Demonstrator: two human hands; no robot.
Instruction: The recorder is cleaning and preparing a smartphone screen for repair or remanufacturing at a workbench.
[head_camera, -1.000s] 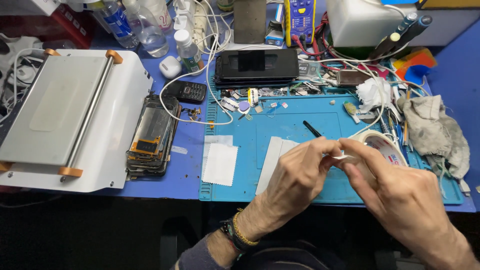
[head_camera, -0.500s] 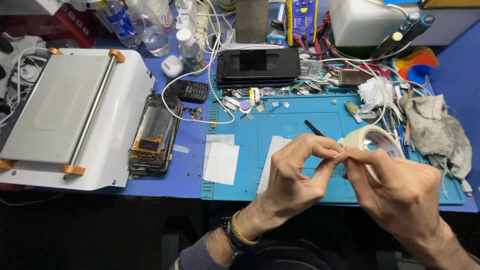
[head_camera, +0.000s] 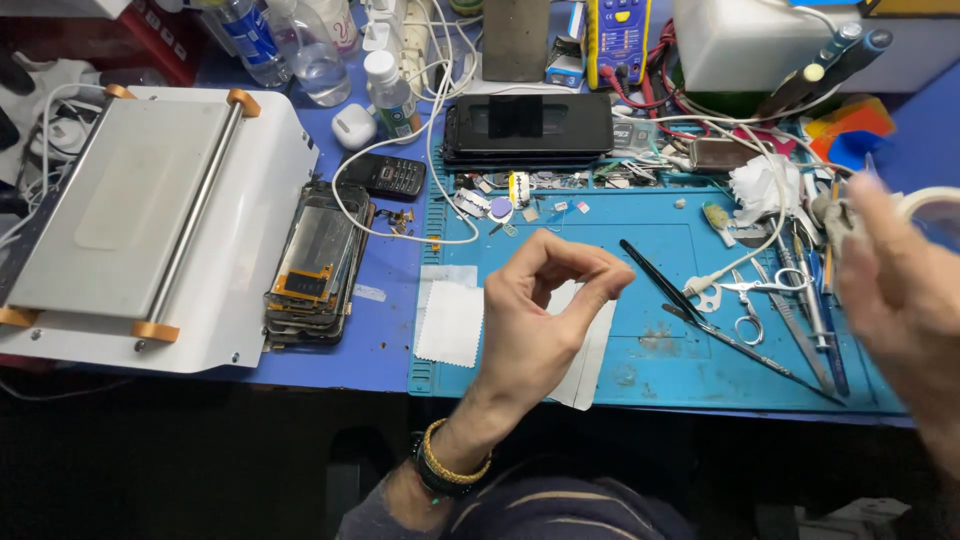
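My left hand (head_camera: 540, 320) hovers over the blue work mat (head_camera: 640, 375), thumb and forefinger pinched tip to tip in a ring. Nothing shows between them. A white sheet (head_camera: 590, 365) lies on the mat just under this hand. My right hand (head_camera: 895, 290) is blurred at the right edge, above the tools, and holds a roll of pale tape (head_camera: 935, 212) that is partly cut off by the frame. The two hands are well apart.
Black tweezers (head_camera: 660, 285), small scissors (head_camera: 745, 300) and several metal tools lie on the mat's right side. A white cloth (head_camera: 450, 322) sits at its left. A black phone (head_camera: 527, 125), a stack of phone frames (head_camera: 315, 265), a white flat-topped machine (head_camera: 150, 220), bottles and cables surround it.
The hands were together over the mat's right half, pulling at the tape roll. Now they have parted: the right hand swung right with the roll, the left stays near the centre.
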